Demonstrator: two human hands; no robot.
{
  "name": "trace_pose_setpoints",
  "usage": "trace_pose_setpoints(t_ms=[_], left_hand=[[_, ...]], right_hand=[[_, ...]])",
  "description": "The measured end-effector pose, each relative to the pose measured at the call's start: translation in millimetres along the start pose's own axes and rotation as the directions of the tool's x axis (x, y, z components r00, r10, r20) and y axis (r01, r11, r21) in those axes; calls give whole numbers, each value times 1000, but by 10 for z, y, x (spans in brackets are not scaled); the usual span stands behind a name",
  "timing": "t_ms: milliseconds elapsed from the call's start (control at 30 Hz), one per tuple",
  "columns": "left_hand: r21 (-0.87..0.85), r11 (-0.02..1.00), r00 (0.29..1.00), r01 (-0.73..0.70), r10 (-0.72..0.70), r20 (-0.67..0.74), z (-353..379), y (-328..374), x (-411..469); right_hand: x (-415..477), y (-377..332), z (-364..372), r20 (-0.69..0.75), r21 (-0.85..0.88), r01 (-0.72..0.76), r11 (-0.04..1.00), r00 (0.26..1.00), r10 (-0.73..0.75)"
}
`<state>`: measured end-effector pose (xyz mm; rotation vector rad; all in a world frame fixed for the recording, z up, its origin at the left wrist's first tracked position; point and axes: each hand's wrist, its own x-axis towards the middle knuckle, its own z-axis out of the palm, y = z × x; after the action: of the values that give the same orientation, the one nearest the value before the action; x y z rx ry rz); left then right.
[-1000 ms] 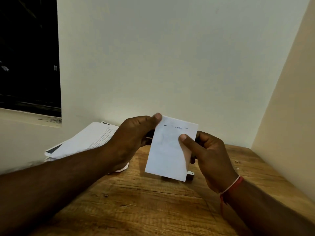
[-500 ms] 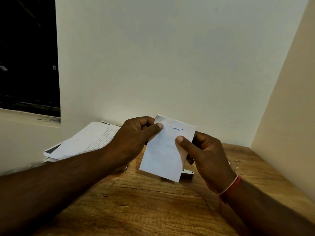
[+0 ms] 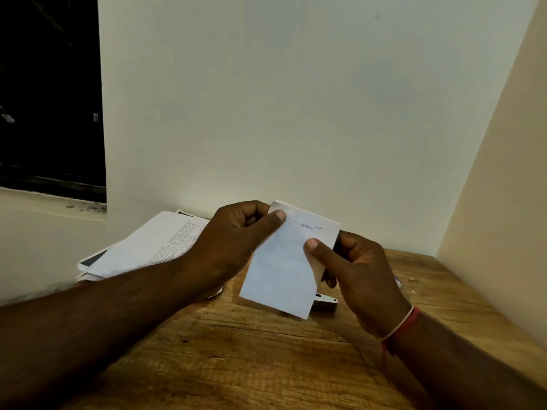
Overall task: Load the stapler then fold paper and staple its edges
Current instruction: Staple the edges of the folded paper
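A folded white paper (image 3: 281,270) with faint writing near its top edge is held upright above the wooden table (image 3: 236,350). My left hand (image 3: 236,241) pinches its upper left corner, thumb on the front. My right hand (image 3: 355,273) grips its right edge, thumb pressed on the front face, fingers behind. Behind the paper's lower right corner a small metal piece of the stapler (image 3: 325,301) shows on the table; most of it is hidden.
A stack of printed papers (image 3: 154,244) lies at the table's back left against the wall. Walls close in at the back and right. A dark window opening (image 3: 50,99) is at the upper left. Small bits (image 3: 411,281) lie at the right.
The paper has tilted and shifted slightly left and down. My left thumb slid from the top edge onto the front of the upper left corner. The right hand keeps its grip.
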<state>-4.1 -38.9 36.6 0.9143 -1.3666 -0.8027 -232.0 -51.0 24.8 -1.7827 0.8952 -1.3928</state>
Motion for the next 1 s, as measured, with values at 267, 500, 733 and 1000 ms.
trace_pose_setpoints(t_ms=[267, 500, 733, 1000], left_hand=[[17, 999, 999, -43, 43, -20, -18, 0, -19], [41, 999, 999, 11, -14, 50, 7, 28, -71], [409, 853, 935, -325, 355, 2, -54, -8, -28], [632, 282, 592, -721, 726, 351, -126, -93, 51]], right_hand=[[-10, 2, 13, 29, -12, 2, 1000, 1000, -2], [38, 29, 2, -10, 85, -33, 996, 999, 34], [119, 84, -32, -170, 128, -132, 983, 973, 153], [104, -67, -15, 191, 432, -420, 798, 907, 374]])
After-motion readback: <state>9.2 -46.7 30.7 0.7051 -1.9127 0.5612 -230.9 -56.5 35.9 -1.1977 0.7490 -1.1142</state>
